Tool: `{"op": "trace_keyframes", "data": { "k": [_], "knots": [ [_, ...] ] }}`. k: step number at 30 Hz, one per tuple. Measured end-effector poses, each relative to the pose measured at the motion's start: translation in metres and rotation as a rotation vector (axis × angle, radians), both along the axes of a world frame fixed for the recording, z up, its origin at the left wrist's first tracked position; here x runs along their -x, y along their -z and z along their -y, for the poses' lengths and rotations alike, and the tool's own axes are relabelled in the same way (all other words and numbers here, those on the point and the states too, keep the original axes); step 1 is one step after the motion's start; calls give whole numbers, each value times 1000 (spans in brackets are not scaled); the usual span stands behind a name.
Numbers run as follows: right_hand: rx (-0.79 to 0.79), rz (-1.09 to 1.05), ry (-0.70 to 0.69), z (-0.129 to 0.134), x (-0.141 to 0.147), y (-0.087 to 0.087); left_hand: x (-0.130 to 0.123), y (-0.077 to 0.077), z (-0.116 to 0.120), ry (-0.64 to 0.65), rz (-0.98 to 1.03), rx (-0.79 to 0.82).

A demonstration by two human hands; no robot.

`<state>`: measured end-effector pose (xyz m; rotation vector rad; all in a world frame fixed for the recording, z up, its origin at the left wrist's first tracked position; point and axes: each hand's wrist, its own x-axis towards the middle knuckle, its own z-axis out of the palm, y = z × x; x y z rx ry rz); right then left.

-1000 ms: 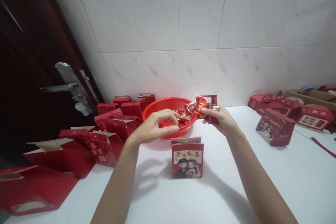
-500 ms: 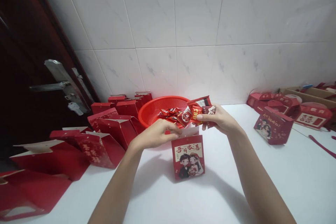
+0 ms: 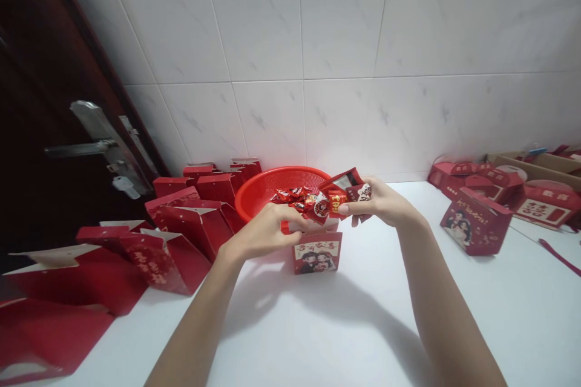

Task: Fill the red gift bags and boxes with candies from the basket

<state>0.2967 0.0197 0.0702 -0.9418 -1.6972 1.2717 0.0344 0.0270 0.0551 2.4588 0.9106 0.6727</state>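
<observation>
At the far left, a dark door with a metal handle and hanging keys stands beside the counter (image 3: 318,338). Next come red paper boxes (image 3: 186,224) in loose rows, several with pale inner flaps raised at the top; their insides cannot be seen. One of the nearer ones bears light characters too blurred to read.

Toward the middle, against the tiled wall, a round red perforated basket (image 3: 259,187) holds shiny red wrapped sweets (image 3: 293,195), heaped toward its right side. In front of it, the left hand (image 3: 270,230) is bent, thumb and fingers gripping the upper left edge of the small box (image 3: 316,254). That box is on the near side of the basket, its front printed with 吾有家喜 above a cartoon couple; its contents are hidden.

Above its right side, the right hand (image 3: 372,202) is closed around a fan of wrapped packets (image 3: 338,201), one red with yellow lettering, another dark with white print not fully legible.

Farther right stands a maroon box (image 3: 476,224) with a cartoon couple and gold script. Behind it sit red handled boxes (image 3: 542,202), the nearest marked 囍, beside an open cardboard carton (image 3: 535,169) containing red items. A dark red strap (image 3: 558,257) lies at the right edge.
</observation>
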Motion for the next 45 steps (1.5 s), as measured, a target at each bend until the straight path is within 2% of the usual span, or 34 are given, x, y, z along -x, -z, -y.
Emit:
{"op": "trace_keyframes", "data": {
  "k": [4, 8, 14, 21, 27, 31, 36, 41, 45],
  "knots": [
    [-26, 47, -29, -3, -1, 0, -2, 6, -3, -36, 39, 39],
    [-38, 66, -12, -5, -5, 1, -5, 12, -8, -98, 53, 40],
    [-58, 85, 30, -4, -14, -2, -11, 18, -11, -116, 54, 37],
    [-95, 134, 28, -6, -18, -3, -13, 14, -8, -147, 5, 67],
    [-143, 247, -163, -3, -15, -3, -14, 6, 6, -108, -127, 94],
    [-177, 303, -247, 4, -10, -7, -15, 4, 12, -33, -119, 65],
    [-243, 358, -267, 8, -6, -10, -16, 3, 13, -17, -109, 83],
    [-247, 332, -252, 6, -2, -6, -16, 3, 11, -9, -86, 105],
    [-313, 374, -242, 4, 6, -3, -16, 3, 11, 15, -67, 127]
  ]
}}
